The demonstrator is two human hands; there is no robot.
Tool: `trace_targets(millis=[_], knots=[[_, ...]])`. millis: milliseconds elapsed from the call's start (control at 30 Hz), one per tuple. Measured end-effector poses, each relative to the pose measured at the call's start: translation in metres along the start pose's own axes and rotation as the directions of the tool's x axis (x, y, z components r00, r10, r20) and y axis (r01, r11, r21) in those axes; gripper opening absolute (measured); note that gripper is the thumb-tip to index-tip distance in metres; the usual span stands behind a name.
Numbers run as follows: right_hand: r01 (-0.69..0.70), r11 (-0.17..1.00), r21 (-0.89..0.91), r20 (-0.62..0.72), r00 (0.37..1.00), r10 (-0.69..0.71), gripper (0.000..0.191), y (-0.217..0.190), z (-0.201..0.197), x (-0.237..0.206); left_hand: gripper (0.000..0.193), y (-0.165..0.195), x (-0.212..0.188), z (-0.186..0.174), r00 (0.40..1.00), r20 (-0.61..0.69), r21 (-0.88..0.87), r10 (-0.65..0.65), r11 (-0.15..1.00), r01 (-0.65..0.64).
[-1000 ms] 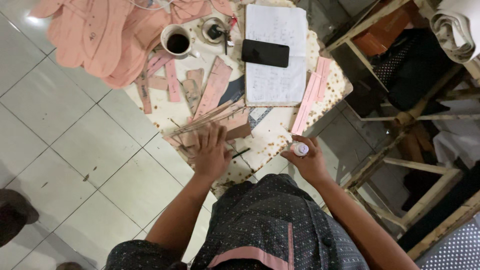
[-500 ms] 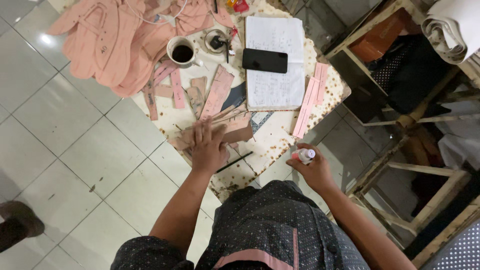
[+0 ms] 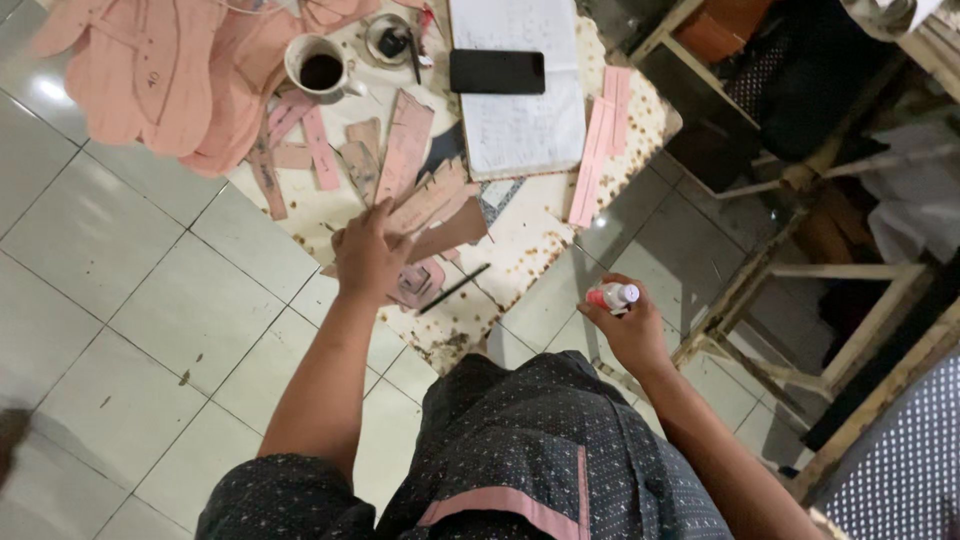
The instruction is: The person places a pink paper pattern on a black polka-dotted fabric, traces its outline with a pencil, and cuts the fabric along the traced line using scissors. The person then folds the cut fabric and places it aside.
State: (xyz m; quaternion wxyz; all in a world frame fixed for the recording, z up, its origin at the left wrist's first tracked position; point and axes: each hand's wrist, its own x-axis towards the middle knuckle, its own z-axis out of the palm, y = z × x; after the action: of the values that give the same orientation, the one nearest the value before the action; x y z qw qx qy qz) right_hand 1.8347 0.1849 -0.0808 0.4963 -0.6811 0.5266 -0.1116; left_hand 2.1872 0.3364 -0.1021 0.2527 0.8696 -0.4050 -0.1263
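The left hand (image 3: 368,255) lies spread, pressing the brown pattern pieces (image 3: 440,210) on the surface (image 3: 520,235); the right hand (image 3: 628,325) grips a small bottle (image 3: 613,296), likely poised for applying.

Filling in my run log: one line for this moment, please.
left hand: flat on brown pattern pieces | right hand: holds small bottle, off table

- My left hand (image 3: 368,255) rests on a fan of cardboard pattern pieces (image 3: 432,205) at the table's (image 3: 540,235) near edge.
- My right hand (image 3: 630,325) holds a small bottle (image 3: 613,296) off the table, to its right.
- A phone (image 3: 497,71) lies on the open notebook (image 3: 520,120), behind the pieces.
- A coffee cup (image 3: 318,68) stands left of the notebook.
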Motion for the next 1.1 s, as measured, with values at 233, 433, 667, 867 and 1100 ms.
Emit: trace_targets(millis=[233,433,667,867,1100], knots=[[0.029,0.999,0.024,-0.046,0.999,-0.028,0.052,0.027,-0.015,-0.058,0.058,0.009,-0.087,0.002,0.877,-0.386,-0.128,-0.285,0.958,0.255],[0.054,0.997,-0.055,-0.097,0.994,-0.059,0.054,0.051,-0.037,-0.144,0.073,0.025,-0.197,0.023,0.804,-0.461,-0.198,-0.375,0.927,0.319],[0.202,0.968,0.148,-0.166,0.97,-0.177,0.052,0.074,-0.052,-0.252,0.056,0.082,-0.327,0.058,0.979,-0.014,-0.541,-0.201,0.825,0.162],[0.212,0.977,-0.024,-0.352,0.913,-0.206,0.05,0.111,-0.113,-0.349,0.05,0.18,-0.406,0.092,0.805,0.562,-0.585,0.189,0.78,0.225],[0.278,0.961,-0.015,-0.621,0.75,-0.227,0.038,0.161,-0.201,-0.447,0.047,0.295,-0.447,0.146,0.55,0.641,-0.644,0.536,0.765,0.005]])
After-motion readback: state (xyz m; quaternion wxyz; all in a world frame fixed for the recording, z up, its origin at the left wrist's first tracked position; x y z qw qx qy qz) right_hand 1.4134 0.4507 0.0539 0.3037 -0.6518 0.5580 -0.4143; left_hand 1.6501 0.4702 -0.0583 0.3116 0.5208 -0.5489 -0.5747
